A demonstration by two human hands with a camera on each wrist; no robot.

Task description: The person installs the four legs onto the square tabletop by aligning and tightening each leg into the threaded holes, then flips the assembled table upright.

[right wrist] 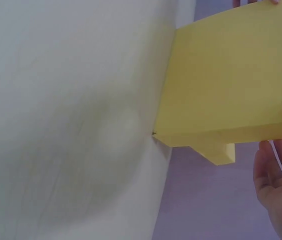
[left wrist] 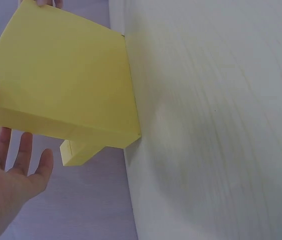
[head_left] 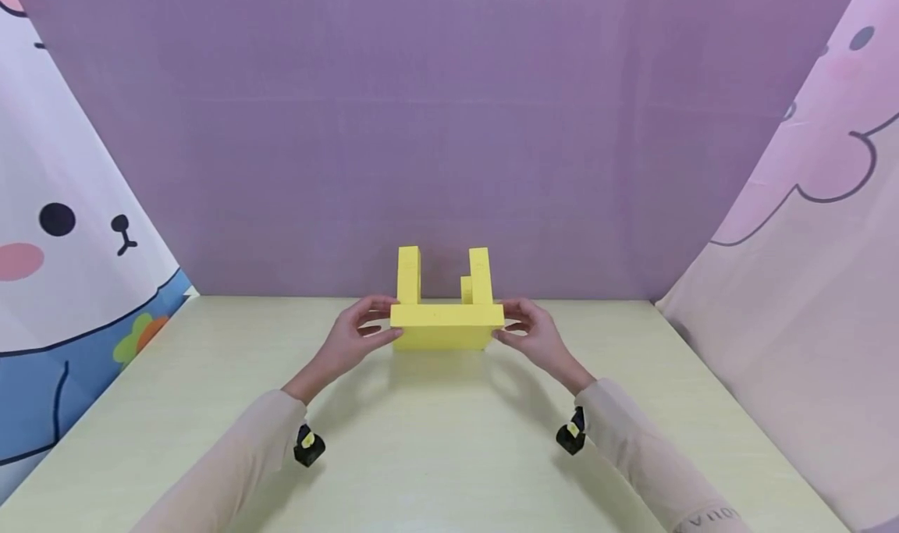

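A yellow stool-shaped piece (head_left: 446, 316) stands on one edge, its flat square panel facing me and leg-like bars (head_left: 408, 275) pointing away behind it. My left hand (head_left: 349, 335) holds its left side, thumb on the front panel and fingers towards the side edge. On the opposite side my right hand (head_left: 539, 341) grips it in the same manner. The left wrist view shows the broad panel (left wrist: 63, 67) with its lower edge against the table. In the right wrist view, a short leg (right wrist: 213, 151) juts out behind the panel; the rest of the back is hidden.
The pale wooden table (head_left: 435, 439) runs back to a purple cloth wall (head_left: 449, 127) just behind the yellow piece. Printed curtains (head_left: 77, 283) hang at the left and right. A small black device (head_left: 307, 445) is strapped at each wrist.
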